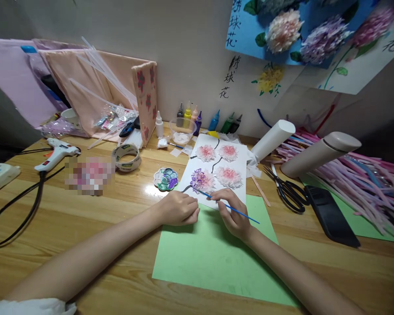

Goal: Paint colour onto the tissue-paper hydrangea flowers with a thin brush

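Observation:
My right hand (231,213) pinches a thin blue paintbrush (244,214), its tip at the lower-left flower on a white sheet of paper (206,165). That flower (200,178) has purple on its left part and pink on the right. Pink-and-white raised flowers and dark painted stems cover the rest of the sheet. Curled into a loose fist, my left hand (179,208) rests at the sheet's lower-left edge, with nothing visible in it. Just beyond it lies a flower-shaped paint palette (166,179) with purple and green paint. Green paper (216,258) lies under both.
To the left are a tape roll (126,158), a hot glue gun (57,154) with its cord and a power strip (1,177). Paint bottles (215,120) line the wall. Scissors (290,192), a phone (331,216), a tumbler (320,153) and pipe cleaners (364,183) lie right.

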Action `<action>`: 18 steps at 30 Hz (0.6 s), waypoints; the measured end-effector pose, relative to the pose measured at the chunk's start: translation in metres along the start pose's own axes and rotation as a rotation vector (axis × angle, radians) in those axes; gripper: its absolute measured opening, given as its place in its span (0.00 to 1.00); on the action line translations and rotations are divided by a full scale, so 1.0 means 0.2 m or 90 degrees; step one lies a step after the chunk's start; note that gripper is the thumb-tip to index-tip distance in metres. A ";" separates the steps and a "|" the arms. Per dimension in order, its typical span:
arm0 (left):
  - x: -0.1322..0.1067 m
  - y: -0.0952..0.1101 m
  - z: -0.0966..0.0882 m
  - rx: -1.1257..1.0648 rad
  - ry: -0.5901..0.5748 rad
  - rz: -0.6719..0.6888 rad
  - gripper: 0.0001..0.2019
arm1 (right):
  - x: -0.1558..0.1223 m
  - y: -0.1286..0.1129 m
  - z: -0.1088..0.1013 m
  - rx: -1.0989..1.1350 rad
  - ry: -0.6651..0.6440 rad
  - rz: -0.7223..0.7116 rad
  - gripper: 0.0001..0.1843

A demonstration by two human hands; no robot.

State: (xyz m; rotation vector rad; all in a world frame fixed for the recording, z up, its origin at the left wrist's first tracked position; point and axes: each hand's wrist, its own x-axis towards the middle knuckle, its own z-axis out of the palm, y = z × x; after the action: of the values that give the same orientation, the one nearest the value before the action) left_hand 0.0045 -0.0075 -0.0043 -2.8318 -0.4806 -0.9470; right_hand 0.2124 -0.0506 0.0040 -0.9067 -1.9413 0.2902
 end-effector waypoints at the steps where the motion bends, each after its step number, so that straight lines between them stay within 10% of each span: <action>1: 0.00 0.00 0.00 0.007 0.004 0.002 0.13 | 0.03 -0.01 0.02 -0.003 -0.011 0.009 0.09; 18: -0.03 -0.01 0.05 0.029 -0.002 0.027 0.12 | 0.27 0.00 0.18 -0.061 -0.104 -0.038 0.08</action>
State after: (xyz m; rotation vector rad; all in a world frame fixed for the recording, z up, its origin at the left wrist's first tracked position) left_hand 0.0058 -0.0049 -0.0156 -2.7917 -0.4343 -0.9129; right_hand 0.1673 -0.0073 0.0213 -0.9093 -2.1439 0.2443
